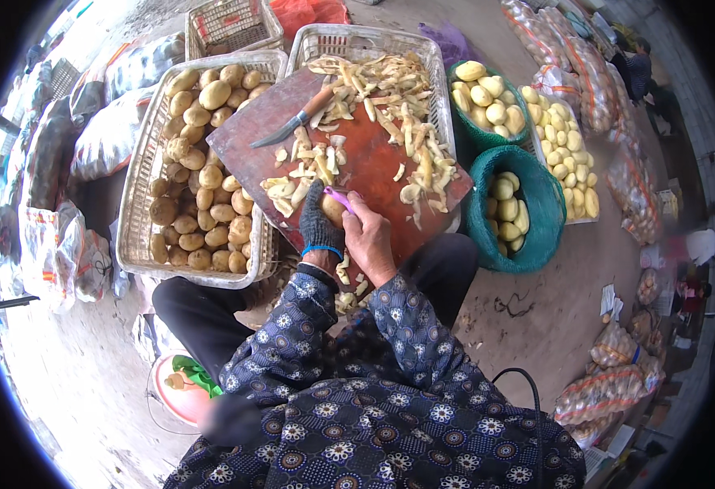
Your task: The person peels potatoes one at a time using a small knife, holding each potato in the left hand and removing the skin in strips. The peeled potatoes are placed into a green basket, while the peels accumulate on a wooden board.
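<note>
- Left hand [321, 224], gloved, curled tight around a potato [334, 210].
- Right hand [369, 236] clenched on a purple peeler [339, 196], touching the potato, above the board [357, 163].

Dark knit glove [320, 222], blue floral sleeves [406, 326]

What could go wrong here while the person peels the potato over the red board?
1. The left hand in a dark glove holds the potato right under the purple peeler in the bare right hand; a slip could likely cut fingers.
2. The knife lies loose on the red board, which rests tilted across two baskets; it might slide off.
3. Peels fall near the knees and could make the ground slippery.
</note>
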{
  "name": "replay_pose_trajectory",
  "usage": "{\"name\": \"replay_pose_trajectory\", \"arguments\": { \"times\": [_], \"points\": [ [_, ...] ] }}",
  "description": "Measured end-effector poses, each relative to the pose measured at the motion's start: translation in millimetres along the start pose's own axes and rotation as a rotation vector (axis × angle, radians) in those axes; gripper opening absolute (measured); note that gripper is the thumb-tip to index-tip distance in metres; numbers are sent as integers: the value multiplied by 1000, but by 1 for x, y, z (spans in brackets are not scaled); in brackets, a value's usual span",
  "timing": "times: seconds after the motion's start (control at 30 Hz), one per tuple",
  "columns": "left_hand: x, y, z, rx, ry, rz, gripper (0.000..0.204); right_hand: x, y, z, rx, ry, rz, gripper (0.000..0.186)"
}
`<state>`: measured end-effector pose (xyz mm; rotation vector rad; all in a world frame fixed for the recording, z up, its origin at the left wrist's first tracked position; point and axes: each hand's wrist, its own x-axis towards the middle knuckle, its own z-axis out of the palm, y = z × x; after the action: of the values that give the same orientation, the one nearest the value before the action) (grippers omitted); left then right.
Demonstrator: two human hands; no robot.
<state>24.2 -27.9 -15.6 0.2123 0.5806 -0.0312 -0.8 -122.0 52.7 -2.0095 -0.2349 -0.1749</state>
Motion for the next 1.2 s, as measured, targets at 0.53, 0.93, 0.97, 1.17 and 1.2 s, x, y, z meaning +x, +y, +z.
{"name": "replay_pose_trajectory", "arguments": {
  "times": [0.53, 0.93, 0.97, 1.17, 1.2],
  "points": [
    [-23, 6, -14, 921, -224, 355, 38, -10, 16, -34, 430, -145, 342, 35],
    [1, -2, -9, 141, 69, 73, 26, -47, 8, -22, 141, 32, 69, 33],
    [-6, 0, 2, 183, 135, 106, 26, -64, 3, -22, 184, -12, 148, 35],
    [-6, 14, 2, 119, 115, 32, 32, -59, 12, -31, 349, 5, 58, 38],
    [2, 18, -14, 156, 73, 33, 33, -49, 9, -33, 408, -22, 156, 37]
  ]
}}
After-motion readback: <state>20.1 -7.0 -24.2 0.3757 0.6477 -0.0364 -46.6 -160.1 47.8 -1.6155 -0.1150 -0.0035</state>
